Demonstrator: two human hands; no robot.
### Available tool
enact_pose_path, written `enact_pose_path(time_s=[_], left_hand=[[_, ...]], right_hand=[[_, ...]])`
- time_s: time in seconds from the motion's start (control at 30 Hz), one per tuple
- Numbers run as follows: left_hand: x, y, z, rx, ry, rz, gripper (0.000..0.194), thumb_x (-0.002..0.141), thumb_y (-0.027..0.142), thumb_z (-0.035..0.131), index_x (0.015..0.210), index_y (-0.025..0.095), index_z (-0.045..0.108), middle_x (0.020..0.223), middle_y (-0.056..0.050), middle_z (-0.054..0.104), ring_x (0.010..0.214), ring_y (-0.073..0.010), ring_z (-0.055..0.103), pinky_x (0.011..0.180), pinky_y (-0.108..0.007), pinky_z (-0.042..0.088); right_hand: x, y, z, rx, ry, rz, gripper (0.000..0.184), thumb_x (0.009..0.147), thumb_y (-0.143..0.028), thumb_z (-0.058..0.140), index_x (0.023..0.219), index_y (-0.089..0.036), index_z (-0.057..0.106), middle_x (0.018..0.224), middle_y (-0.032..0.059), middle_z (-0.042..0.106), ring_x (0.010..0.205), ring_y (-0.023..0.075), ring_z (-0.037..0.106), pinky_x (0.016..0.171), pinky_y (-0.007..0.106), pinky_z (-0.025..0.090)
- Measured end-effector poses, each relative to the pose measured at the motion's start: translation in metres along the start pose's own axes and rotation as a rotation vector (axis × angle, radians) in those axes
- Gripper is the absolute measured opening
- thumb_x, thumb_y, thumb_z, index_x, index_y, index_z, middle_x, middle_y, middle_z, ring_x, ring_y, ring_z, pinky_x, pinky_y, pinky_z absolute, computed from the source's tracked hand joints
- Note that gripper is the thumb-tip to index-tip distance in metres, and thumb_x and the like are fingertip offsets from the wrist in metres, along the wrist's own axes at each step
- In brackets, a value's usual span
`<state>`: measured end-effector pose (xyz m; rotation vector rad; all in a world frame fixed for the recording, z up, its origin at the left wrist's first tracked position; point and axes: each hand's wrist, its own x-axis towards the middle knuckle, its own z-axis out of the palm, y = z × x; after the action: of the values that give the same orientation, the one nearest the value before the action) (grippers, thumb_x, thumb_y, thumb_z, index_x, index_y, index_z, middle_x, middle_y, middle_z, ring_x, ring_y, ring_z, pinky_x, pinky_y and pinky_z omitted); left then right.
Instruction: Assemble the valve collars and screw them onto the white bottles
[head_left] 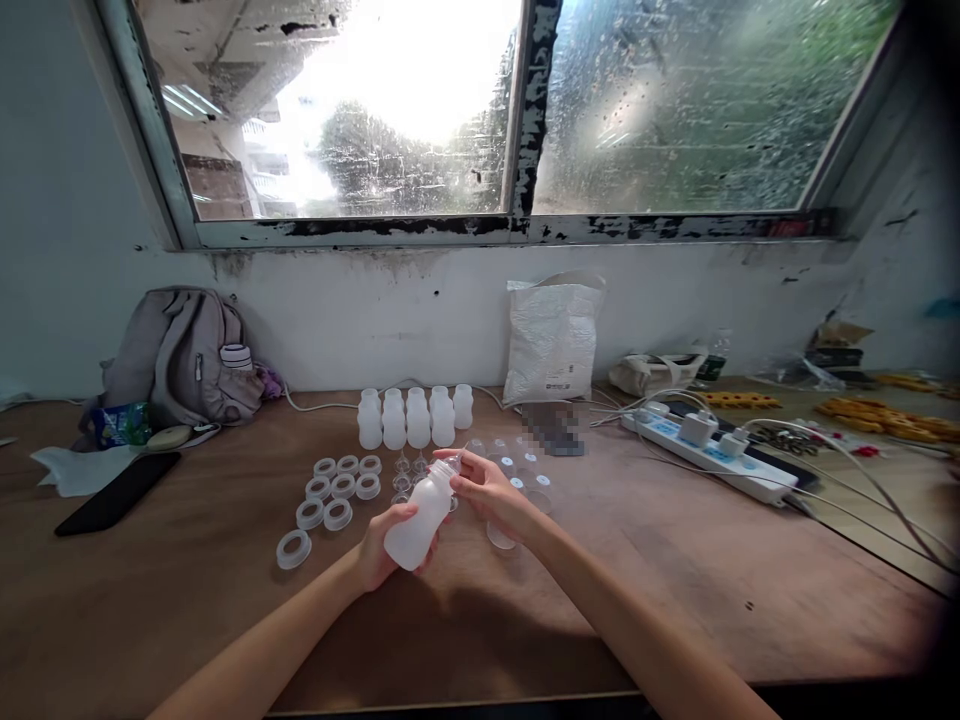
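My left hand (381,548) is wrapped round the body of a frosted white baby bottle (420,525), which tilts with its neck up and to the right. My right hand (491,490) pinches the bottle's top end, where a clear teat (453,461) shows between thumb and fingers; how it sits on the neck is partly hidden. Beyond the hands stand several frosted bottles (418,418) in rows. To the left lie several translucent screw rings (337,514). Clear teats (402,482) stand behind the held bottle, partly covered by it. Clear caps (502,537) are beside and behind my right hand.
A grey backpack (187,350) and a black phone (118,493) are on the left of the brown table (645,590). A silvery mailing bag (555,340) leans on the wall below the window. At right are a power strip (712,455) with cables and yellow parts (885,418).
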<state>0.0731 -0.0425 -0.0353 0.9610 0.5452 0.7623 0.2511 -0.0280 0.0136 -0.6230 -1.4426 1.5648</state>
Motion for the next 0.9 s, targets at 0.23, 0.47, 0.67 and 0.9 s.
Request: enact_pose_path(time_s=[0.23, 0.47, 0.67, 0.9], left_hand=[[0.003, -0.002, 0.011, 0.299, 0.168, 0.188, 0.037, 0.07, 0.038, 0.054, 0.092, 0.009, 0.059, 0.071, -0.005, 0.056, 0.062, -0.013, 0.047, 0.054, -0.022, 0.031], [-0.001, 0.001, 0.016, 0.92, 0.407, 0.373, 0.032, 0.068, 0.036, 0.057, 0.093, 0.015, 0.059, 0.082, -0.004, 0.058, 0.073, -0.0176, 0.048, 0.063, -0.024, 0.033], [-0.001, -0.002, 0.013, 0.798, 0.325, 0.33, 0.029, 0.07, 0.038, 0.054, 0.083, 0.013, 0.06, 0.069, -0.002, 0.055, 0.063, -0.0145, 0.045, 0.056, -0.022, 0.031], [-0.002, 0.0, 0.014, 0.333, 0.19, 0.132, 0.033, 0.07, 0.042, 0.052, 0.08, 0.011, 0.058, 0.065, -0.002, 0.051, 0.056, -0.011, 0.043, 0.051, -0.022, 0.027]], right_hand=[[0.004, 0.006, 0.001, -0.102, 0.164, 0.048, 0.033, 0.067, -0.039, 0.062, 0.091, -0.017, 0.059, 0.078, 0.0026, 0.058, 0.066, 0.0115, 0.052, 0.055, 0.022, 0.04], [0.007, 0.015, -0.001, -0.125, 0.26, 0.087, 0.035, 0.063, -0.042, 0.064, 0.088, -0.018, 0.06, 0.076, 0.0027, 0.058, 0.069, 0.0129, 0.053, 0.058, 0.023, 0.043], [0.006, 0.015, -0.002, -0.042, 0.187, 0.068, 0.035, 0.062, -0.035, 0.068, 0.092, -0.017, 0.061, 0.078, 0.0031, 0.06, 0.07, 0.0127, 0.054, 0.063, 0.024, 0.042], [0.001, 0.006, 0.0, 0.151, -0.004, 0.096, 0.036, 0.066, -0.027, 0.065, 0.101, -0.018, 0.059, 0.101, 0.0073, 0.059, 0.092, 0.0177, 0.054, 0.08, 0.029, 0.04]])
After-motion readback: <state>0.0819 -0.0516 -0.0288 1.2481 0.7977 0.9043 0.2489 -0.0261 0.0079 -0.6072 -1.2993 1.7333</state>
